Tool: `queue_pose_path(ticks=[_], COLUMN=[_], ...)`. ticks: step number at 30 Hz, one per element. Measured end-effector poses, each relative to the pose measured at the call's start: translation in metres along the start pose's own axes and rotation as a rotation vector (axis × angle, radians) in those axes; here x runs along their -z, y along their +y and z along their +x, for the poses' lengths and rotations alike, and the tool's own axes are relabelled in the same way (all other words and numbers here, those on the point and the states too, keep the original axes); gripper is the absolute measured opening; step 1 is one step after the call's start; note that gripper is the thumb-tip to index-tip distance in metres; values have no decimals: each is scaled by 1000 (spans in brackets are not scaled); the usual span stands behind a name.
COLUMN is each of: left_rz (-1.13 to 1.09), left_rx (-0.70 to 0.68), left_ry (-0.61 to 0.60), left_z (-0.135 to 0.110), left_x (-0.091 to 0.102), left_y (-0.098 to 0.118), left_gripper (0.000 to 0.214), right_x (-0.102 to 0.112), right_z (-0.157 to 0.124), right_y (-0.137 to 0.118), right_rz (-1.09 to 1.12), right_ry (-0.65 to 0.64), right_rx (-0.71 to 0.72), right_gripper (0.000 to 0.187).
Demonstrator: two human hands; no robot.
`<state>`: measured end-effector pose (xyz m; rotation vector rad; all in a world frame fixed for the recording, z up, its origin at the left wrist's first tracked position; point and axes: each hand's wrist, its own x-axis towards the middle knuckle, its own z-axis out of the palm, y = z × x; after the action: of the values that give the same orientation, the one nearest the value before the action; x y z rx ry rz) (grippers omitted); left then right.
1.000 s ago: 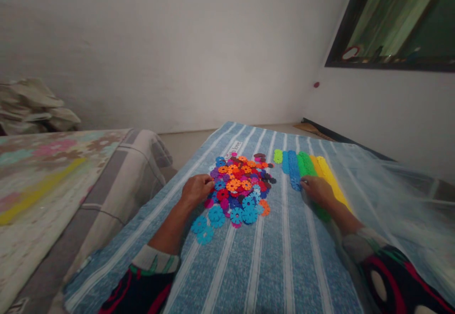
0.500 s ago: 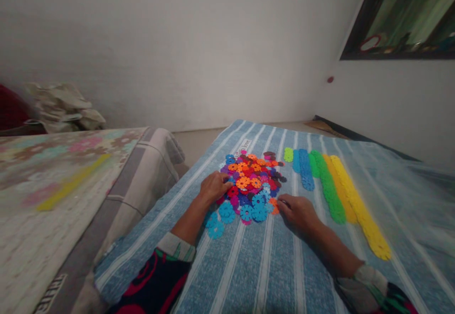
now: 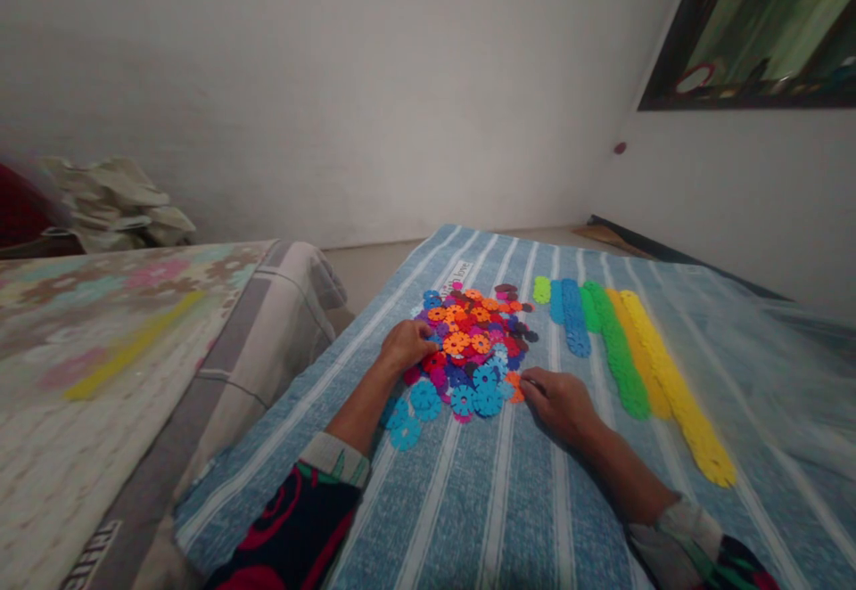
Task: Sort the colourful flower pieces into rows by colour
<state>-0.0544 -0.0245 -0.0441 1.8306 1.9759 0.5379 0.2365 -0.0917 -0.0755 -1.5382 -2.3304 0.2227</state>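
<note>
A pile of flower-shaped plastic discs (image 3: 457, 343) in orange, red, purple, pink and blue lies on the striped blue cloth (image 3: 468, 501). My left hand (image 3: 406, 347) is at the pile's left edge, its fingers bent and closed against the discs; what they grip, if anything, is hidden. At the pile's lower right, my right hand (image 3: 560, 397) pinches the edge of an orange flower-shaped disc (image 3: 514, 386). Several light blue discs (image 3: 405, 433) lie at the near left side of the pile, just beyond my left forearm.
Right of the pile lie overlapping rows of discs: a short lime row (image 3: 541, 289), blue rows (image 3: 575, 318), green rows (image 3: 619, 363) and yellow rows (image 3: 679, 389). Clear plastic sheeting (image 3: 769, 358) spreads at the right. A floral-covered surface (image 3: 153, 340) with a yellow strip (image 3: 137, 345) stands left.
The left hand has shifted very slightly at the pile's edge. The right hand stays at the orange disc, and the pile and rows look unchanged.
</note>
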Motion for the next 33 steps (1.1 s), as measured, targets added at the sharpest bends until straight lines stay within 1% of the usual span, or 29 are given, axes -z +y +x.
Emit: queue_pose_path(ticks=[3, 8, 11, 15, 18, 21, 23, 26, 29, 31, 33], left_rz=[-26, -143, -300, -588, -745, -826, -844, -830, -785, -746, -707], left_rx=[9, -30, -32, 11, 13, -32, -73, -146, -241, -304, -347], left_ry=[44, 140, 162, 174, 193, 233, 213, 136, 26, -41, -81], left_z=[1, 2, 3, 0, -6, -14, -21, -33, -46, -54, -59], left_x=[-2, -4, -7, -9, -4, 3, 4, -2, -13, -20, -25], left_y=[-1, -3, -7, -8, -3, 6, 15, 31, 48, 57, 64], left_gripper=[17, 25, 23, 20, 22, 26, 27, 25, 21, 19, 17], right_x=[-1, 1, 1, -1, -2, -4, -5, -3, 0, 2, 2], right_z=[0, -1, -2, -2, -3, -3, -2, 0, 2, 3, 3], right_y=[0, -2, -1, 2, 3, 3, 0, -8, -17, -22, -25], right_rz=[2, 24, 59, 100, 139, 236, 326, 482, 639, 724, 797], right_ry=[5, 10, 17, 36, 62, 120, 181, 256, 274, 263, 237], right_rx=[0, -18, -16, 0, 5, 4, -19, -56, -42, -48, -59], right_gripper=[32, 31, 31, 32, 33, 33, 33, 37, 36, 33, 29])
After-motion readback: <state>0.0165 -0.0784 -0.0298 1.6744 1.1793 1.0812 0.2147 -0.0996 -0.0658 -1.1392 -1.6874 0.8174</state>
